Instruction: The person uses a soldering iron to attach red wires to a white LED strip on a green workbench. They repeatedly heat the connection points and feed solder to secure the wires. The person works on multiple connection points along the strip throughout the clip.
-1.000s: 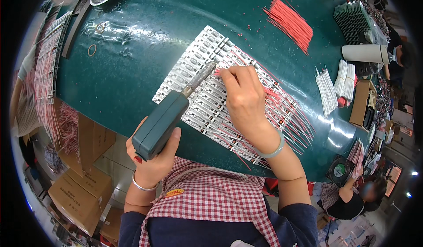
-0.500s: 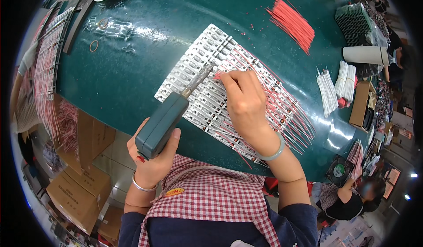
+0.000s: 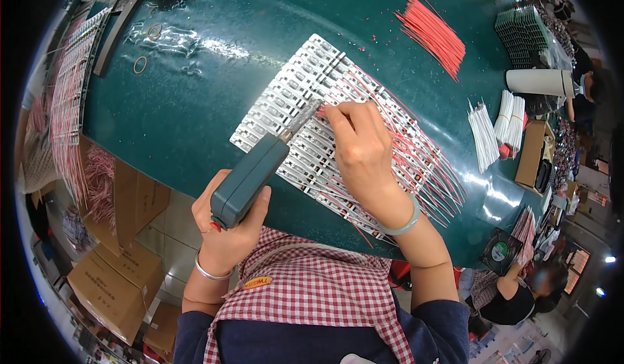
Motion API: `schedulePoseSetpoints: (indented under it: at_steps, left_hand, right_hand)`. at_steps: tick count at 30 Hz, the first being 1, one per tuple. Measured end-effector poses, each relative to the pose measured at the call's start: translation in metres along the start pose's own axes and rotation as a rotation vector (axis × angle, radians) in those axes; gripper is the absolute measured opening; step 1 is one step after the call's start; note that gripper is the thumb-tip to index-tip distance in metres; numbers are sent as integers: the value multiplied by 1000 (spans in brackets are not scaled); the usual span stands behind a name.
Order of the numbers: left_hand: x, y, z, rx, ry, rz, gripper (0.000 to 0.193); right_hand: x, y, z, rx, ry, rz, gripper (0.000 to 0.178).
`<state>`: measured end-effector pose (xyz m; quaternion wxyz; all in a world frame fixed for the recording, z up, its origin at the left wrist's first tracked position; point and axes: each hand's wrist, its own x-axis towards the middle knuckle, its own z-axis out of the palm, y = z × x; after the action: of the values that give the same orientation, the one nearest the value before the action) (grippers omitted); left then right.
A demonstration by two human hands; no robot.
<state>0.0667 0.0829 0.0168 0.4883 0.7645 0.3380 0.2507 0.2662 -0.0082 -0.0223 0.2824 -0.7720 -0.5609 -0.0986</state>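
My left hand (image 3: 229,224) is closed around a dark green gun-shaped hand tool (image 3: 250,181). A long, crusted metal nozzle (image 3: 302,118) sticks out of its front; I cannot tell whether it glues or solders. Under the nozzle lies a slanted panel of white modules in rows (image 3: 268,110), with red and white wires (image 3: 426,162) trailing off its right side. My right hand (image 3: 364,146) pinches the ends of some short red wires (image 3: 321,111) right beside the nozzle tip. The exact contact between tip, wires and module is too small to make out.
A bundle of red wires (image 3: 432,32) lies at the far right of the green table (image 3: 195,117). White wire bundles (image 3: 482,136), a pale cylinder (image 3: 539,81) and a cardboard box (image 3: 534,153) line the right edge. Another wired panel (image 3: 71,104) stands left. A co-worker (image 3: 517,292) sits at lower right.
The tool in my left hand has moved slightly up and to the right, bringing its nozzle tip closer to my right fingertips. My right hand stays almost in place.
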Motion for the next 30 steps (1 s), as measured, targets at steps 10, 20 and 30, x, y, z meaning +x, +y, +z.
schedulePoseSetpoints:
  at_steps: [10, 20, 30]
  left_hand:
    - [-6, 1, -6, 34, 77, 16, 19]
    - [-14, -6, -9, 7, 88, -3, 20]
    - [-14, -4, -8, -5, 32, -8, 18]
  right_hand:
    - [0, 2, 2, -20, 1, -44, 22]
    - [-5, -5, -4, 30, 17, -57, 28]
    - [-6, -5, 1, 28, 7, -61, 29]
